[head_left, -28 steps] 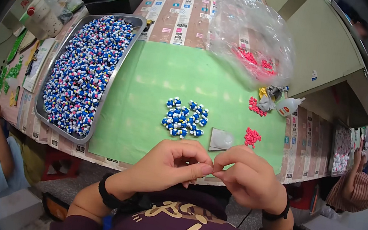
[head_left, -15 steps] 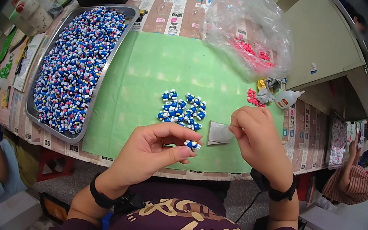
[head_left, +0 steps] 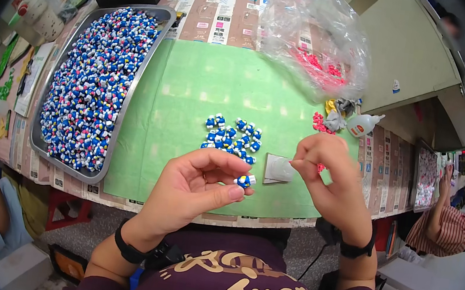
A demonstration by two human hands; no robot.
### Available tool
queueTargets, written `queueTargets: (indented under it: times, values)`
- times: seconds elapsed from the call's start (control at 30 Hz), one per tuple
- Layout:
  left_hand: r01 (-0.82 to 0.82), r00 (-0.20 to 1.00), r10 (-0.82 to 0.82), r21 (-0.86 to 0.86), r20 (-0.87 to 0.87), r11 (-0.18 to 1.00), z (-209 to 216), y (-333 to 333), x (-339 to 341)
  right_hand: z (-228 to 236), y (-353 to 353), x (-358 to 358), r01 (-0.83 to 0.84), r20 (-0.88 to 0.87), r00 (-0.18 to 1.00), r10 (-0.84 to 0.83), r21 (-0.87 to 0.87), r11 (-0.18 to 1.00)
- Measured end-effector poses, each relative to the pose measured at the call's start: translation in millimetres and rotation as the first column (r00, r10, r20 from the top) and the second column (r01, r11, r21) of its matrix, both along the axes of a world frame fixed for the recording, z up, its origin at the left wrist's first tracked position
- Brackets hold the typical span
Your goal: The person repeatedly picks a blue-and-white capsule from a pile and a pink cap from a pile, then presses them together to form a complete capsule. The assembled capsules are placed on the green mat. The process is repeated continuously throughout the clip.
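Note:
My left hand (head_left: 195, 184) pinches a small blue-and-white figurine (head_left: 244, 180) with a yellow spot between thumb and fingers, above the near part of the green mat (head_left: 194, 81). Just beyond it lies a cluster of similar blue-and-white figurines (head_left: 230, 139). To the right, my right hand (head_left: 328, 175) has thumb and forefinger pressed together at the edge of a small square plate (head_left: 271, 178) bearing a whitish translucent patch (head_left: 283, 169). Whatever the fingertips hold is too small to make out. A bit of pink (head_left: 322, 167) shows by the curled fingers of that hand.
A metal tray (head_left: 121, 110) heaped with figurines stands at left. Beyond my right hand are small pink pieces (head_left: 319, 121), crumpled grey-and-yellow material (head_left: 336, 119) and a white squeeze bottle (head_left: 363, 125). A clear plastic bag (head_left: 283, 28) with pink pieces lies behind. Other people sit at both sides.
The figurine in my left hand has turned, its white end now pointing right. My right hand stays by the plate with its fingers slightly shifted, and pink now shows near them.

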State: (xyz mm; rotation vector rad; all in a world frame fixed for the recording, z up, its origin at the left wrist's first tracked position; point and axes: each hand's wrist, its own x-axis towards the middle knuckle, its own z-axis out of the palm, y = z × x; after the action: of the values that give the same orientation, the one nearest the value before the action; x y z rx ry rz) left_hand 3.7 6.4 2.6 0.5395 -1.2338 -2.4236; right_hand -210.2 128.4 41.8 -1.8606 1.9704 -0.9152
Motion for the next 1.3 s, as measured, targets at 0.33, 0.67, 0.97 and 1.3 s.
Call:
queueTargets:
  times: [0.33,0.67,0.97,1.3]
  values:
    - [-0.210,0.972,0.166,-0.311,-0.164,0.927,10.0,15.0,-12.2,5.7,3.6,53.0,0.104,0.261,0.965,-0.014,-0.332,0.938]
    - [-0.316,0.948,0.205,-0.686,-0.242,0.655,11.6,16.1,-11.1,5.1,5.6,61.5,0.114,0.162,0.985,-0.057,-0.372,0.921]
    - [-0.247,0.968,0.104,-0.804,-0.227,0.540,22.6,6.0,4.7,6.3,2.0,57.7,0.105,0.564,0.826,0.013,-0.177,0.979]
    - [-0.436,0.634,0.731,-0.897,-0.251,0.070,-3.1,-97.0,108.7,-16.6,44.9,-31.5,0.332,0.092,0.939,-0.332,0.006,0.943]
